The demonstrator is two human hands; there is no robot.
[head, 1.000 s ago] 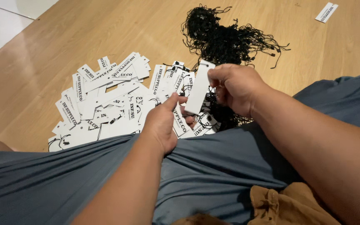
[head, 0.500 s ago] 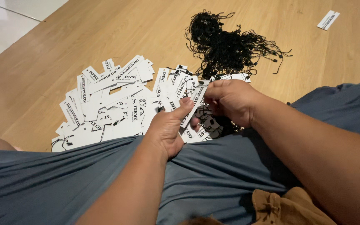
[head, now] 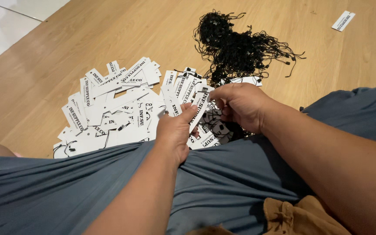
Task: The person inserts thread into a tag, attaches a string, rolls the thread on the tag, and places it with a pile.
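Head view: I see both hands pinching one tag between them, just above the tag pile on the floor. It is a narrow white card strip with black lettering. My left hand grips its lower end, my right hand its top. Black strings lie heaped beyond.

Bare forearms; slate-blue garment over lap.

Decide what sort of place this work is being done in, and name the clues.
Probably a home or small workshop floor, not a factory line: the person sits on a wood-look floor, with a loose pile of white paper tags and a tangle of black strings spread on it.
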